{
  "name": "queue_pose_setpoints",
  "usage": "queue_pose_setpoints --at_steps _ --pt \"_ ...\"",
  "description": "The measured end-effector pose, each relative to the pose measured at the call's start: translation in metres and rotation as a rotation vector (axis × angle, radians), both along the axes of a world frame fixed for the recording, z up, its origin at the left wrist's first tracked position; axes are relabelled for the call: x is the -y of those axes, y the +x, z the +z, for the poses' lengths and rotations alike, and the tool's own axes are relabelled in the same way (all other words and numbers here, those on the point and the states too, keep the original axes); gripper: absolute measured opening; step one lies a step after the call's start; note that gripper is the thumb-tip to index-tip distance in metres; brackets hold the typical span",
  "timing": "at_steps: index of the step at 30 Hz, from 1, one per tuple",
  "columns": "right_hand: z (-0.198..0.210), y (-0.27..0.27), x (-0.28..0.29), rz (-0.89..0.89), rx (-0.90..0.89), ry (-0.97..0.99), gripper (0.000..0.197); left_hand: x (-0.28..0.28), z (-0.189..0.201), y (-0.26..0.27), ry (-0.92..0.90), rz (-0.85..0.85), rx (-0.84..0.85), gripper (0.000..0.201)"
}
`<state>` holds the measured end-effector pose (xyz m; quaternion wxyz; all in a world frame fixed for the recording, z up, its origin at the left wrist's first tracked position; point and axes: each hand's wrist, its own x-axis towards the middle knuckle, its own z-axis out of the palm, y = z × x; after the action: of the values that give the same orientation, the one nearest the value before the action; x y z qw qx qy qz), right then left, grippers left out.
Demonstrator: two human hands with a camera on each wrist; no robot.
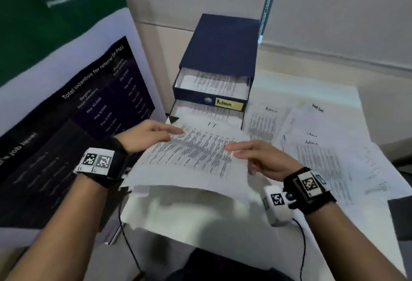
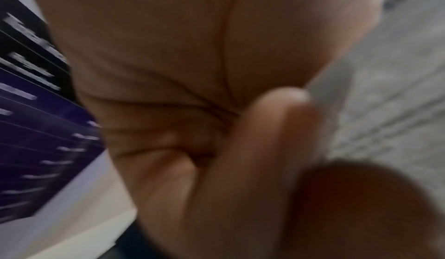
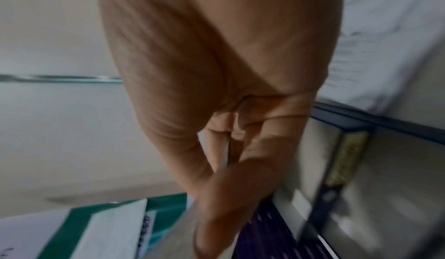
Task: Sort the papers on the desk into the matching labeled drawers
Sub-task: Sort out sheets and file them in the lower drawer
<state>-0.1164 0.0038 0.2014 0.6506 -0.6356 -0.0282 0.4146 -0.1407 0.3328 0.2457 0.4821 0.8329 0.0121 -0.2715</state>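
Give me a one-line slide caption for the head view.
Both hands hold a printed white sheet before the dark blue drawer box.

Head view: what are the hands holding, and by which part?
A printed sheet headed "IT": left hand grips its left edge, right hand its right edge.

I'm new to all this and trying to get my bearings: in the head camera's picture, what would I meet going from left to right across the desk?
Dark poster → left hand → printed sheet held in both hands → right hand → loose papers headed "Admin". The blue drawer box stands farther back, behind the held sheet.
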Motion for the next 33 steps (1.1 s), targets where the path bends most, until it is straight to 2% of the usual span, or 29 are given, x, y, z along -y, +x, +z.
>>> queue_pose_setpoints --at_steps 4,6,9,13,15,18,21,24,26,30,33 --pt "-0.053 -0.033 -0.038 0.122 -0.168 -0.071 0.03 -0.046 -0.049 -0.019 0.134 -0.166 -0.195 0.031" --pt "-0.08 -0.048 -0.048 0.152 -0.237 -0.134 0.029 -0.056 -0.078 -0.025 0.179 -0.196 -0.272 0.029" --pt "-0.113 -0.056 -0.054 0.031 -0.289 -0.262 0.027 -0.061 -0.116 -0.028 0.236 -0.227 -0.325 0.033" --pt "-0.141 -0.046 -0.059 -0.229 -0.212 -0.418 0.028 -0.053 -0.14 -0.03 0.215 -0.164 -0.293 0.032" --pt "-0.143 -0.041 -0.062 -0.253 -0.205 -0.441 0.031 -0.048 -0.145 -0.029 0.188 -0.123 -0.323 0.026" --pt "-0.136 -0.045 -0.06 -0.082 -0.285 -0.424 0.027 -0.041 -0.14 -0.027 0.111 -0.222 -0.455 0.019" --pt "-0.132 -0.053 -0.055 0.057 -0.345 -0.398 0.028 -0.04 -0.134 -0.024 0.096 -0.304 -0.457 0.026" --pt "-0.139 -0.054 -0.051 0.077 -0.358 -0.391 0.034 -0.046 -0.142 -0.022 0.049 -0.277 -0.451 0.032" --pt "-0.14 -0.049 -0.055 0.03 -0.35 -0.367 0.034 -0.045 -0.141 -0.023 0.066 -0.232 -0.446 0.028" --pt "-0.145 -0.032 -0.065 -0.227 -0.259 -0.376 0.032 -0.046 -0.142 -0.025 0.055 -0.157 -0.332 0.025" --pt "-0.151 -0.023 -0.068 -0.335 -0.275 -0.333 0.045 -0.051 -0.139 -0.03 -0.014 -0.071 -0.342 0.026"
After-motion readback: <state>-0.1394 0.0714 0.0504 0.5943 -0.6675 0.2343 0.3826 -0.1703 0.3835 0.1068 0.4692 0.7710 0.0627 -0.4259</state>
